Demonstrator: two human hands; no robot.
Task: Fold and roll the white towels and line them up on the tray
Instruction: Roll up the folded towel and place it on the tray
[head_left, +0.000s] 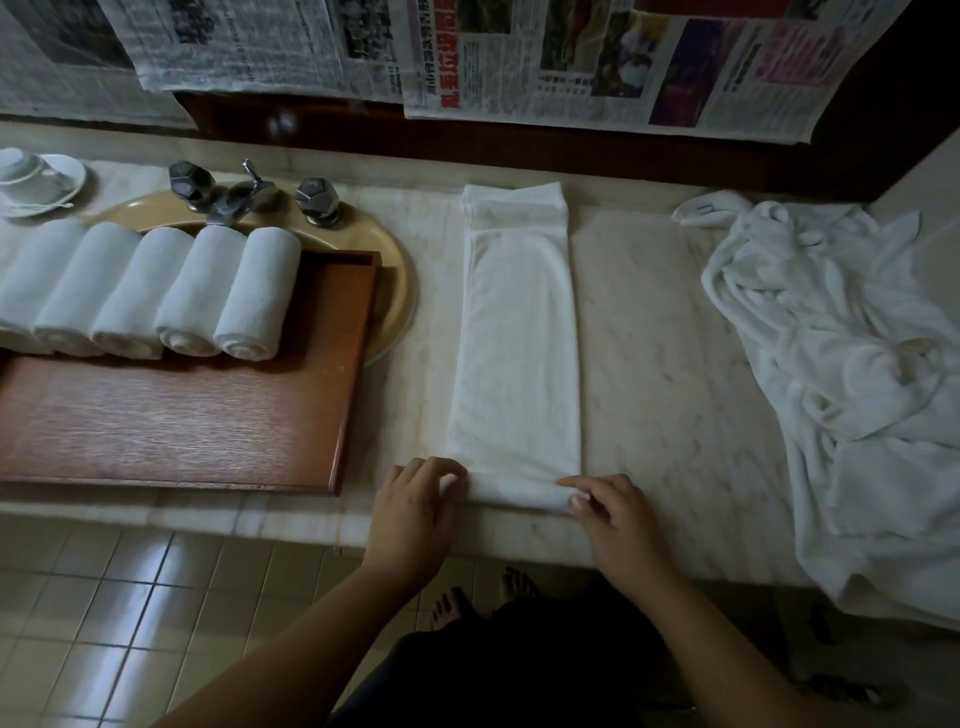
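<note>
A white towel (519, 332), folded into a long narrow strip, lies on the marble counter and runs away from me. Its near end is turned into a small roll at the counter's front. My left hand (415, 509) presses on the roll's left end and my right hand (608, 512) holds its right end, fingers curled over it. A brown wooden tray (208, 415) sits to the left, partly over the sink. Several rolled white towels (156, 291) lie side by side along the tray's far edge.
A heap of loose white towels (841, 374) covers the counter's right side and hangs over its front edge. A beige sink (395, 291) with a metal tap (234, 200) lies behind the tray. An upturned cup on a saucer (36, 179) stands far left. Newspapers (571, 62) cover the wall.
</note>
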